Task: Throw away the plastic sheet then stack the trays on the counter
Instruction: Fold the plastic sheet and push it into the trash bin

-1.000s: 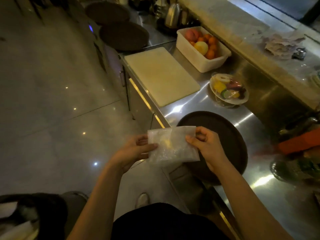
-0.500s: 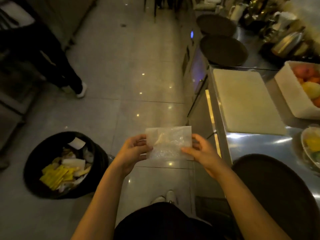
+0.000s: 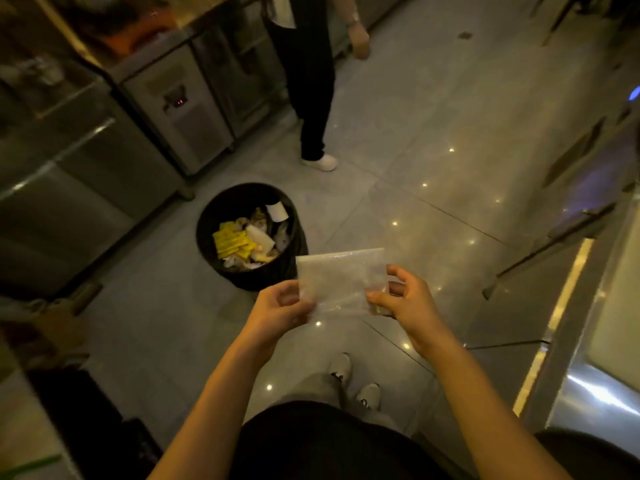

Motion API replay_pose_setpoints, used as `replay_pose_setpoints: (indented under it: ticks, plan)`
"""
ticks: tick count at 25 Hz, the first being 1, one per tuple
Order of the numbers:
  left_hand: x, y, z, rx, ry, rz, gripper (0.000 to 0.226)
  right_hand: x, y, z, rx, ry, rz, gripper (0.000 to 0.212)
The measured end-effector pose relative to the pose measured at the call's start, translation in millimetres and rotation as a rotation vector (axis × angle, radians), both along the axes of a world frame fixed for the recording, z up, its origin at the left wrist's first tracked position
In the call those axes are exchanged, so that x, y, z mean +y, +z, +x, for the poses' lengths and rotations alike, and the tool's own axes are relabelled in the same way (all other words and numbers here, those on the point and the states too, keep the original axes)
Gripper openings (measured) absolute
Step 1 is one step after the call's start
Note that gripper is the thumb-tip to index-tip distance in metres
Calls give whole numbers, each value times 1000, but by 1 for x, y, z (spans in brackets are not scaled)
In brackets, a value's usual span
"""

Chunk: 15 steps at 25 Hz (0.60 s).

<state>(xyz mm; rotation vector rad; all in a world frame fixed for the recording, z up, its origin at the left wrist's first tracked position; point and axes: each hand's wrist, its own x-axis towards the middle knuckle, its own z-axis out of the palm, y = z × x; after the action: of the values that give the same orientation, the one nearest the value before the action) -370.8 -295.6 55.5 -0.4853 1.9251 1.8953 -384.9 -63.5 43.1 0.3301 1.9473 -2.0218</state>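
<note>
Tiled floor (image 3: 398, 109) fills most of the view, glossy, dotted with small light reflections. Steel cabinets (image 3: 114, 133) run along the left side; one panel has a small red readout. Bench (image 3: 588, 393) edge cuts down the right side with a lit strip under its lip — only its steel corner and a pale slab on top show. A dark rounded rim sits at the bottom-right corner; cannot tell what it is.

Another person (image 3: 308, 74) stands at the top, dark trousers, white shoe, one hand hanging at their side.

Black bin (image 3: 211, 233) sits on the floor ahead of me and a bit left, open top, loaded with yellow packets and white paper scraps.

My forearms reach forward from the bottom of the view, my shoes visible below between them.

Plastic sheet (image 3: 341, 280) — clear, folded to a rough rectangle, held up in the air in front of me, its left edge overlapping the bin's near-right rim in the view. It is not in the bin.

Left hand (image 3: 280, 311) pinches the sheet's lower-left edge between thumb and fingers. Right hand (image 3: 403, 303) pinches the lower-right corner with thumb and forefinger, other fingers curled loosely above.
</note>
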Motion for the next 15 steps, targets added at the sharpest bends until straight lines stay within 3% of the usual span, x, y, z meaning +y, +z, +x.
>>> replay_pose_setpoints:
  ticks: [7, 15]
  plan:
    - [-35, -11, 23, -16, 200, -72, 22, -36, -20, -8, -60, 169, 1, 36]
    - [-86, -36, -12, -62, 281, -41, 19, -101, -27, -36, -84, 65, 112, 33]
